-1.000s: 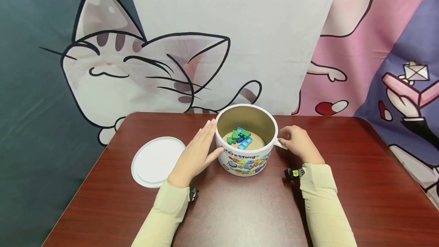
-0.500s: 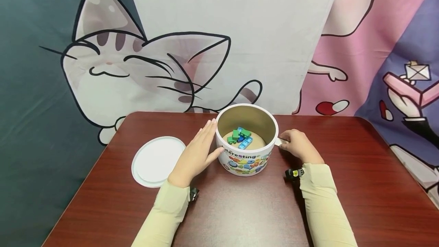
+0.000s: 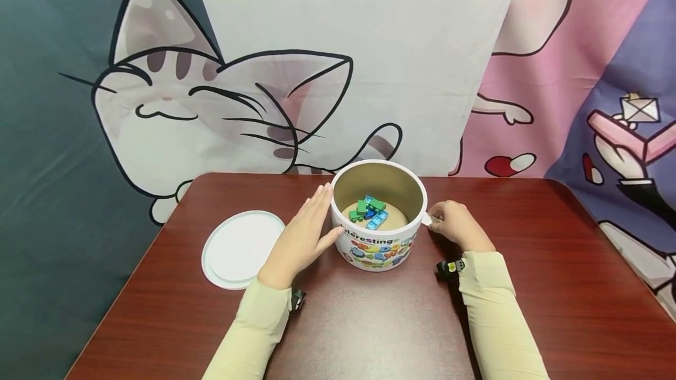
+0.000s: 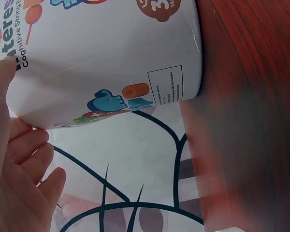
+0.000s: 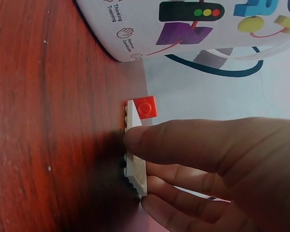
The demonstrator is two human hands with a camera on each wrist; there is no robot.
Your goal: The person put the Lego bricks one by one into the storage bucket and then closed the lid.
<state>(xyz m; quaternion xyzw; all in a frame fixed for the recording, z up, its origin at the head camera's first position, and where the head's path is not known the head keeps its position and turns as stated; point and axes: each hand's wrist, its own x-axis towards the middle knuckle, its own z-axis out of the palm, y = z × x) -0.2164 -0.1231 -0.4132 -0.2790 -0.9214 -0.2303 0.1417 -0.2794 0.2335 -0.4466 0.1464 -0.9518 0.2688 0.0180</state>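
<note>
You have one white toy plate (image 5: 139,175) in your right hand (image 3: 455,225), pinched between the thumb and the curled fingers; it sits just right of the tub (image 3: 375,255), low by the worktop (image 3: 380,321), though you cannot tell from here whether it touches either. One red brick (image 5: 145,107) shows against the plate's far end in the right wrist view; whether the two are joined is unclear.

Your left hand (image 3: 303,233) has its fingers straight and laid along the tub's left side, thumb on the near wall, gripping nothing. There is one tub, white, upright, printed with colourful pictures. On its floor you can count three green bricks (image 3: 361,207) and three blue bricks (image 3: 377,220), two light and one dark; they overlap, so others may be hidden. One round white lid (image 3: 243,249) lies flat to the left.

The worktop is reddish-brown with a wood grain and a pale shine at the near middle. You wear two pale sleeves (image 3: 491,304) and two black wrist devices (image 3: 450,268). Behind the far edge hangs a cartoon backdrop (image 3: 164,145), teal and white with a cat at left, pink and purple at right.
</note>
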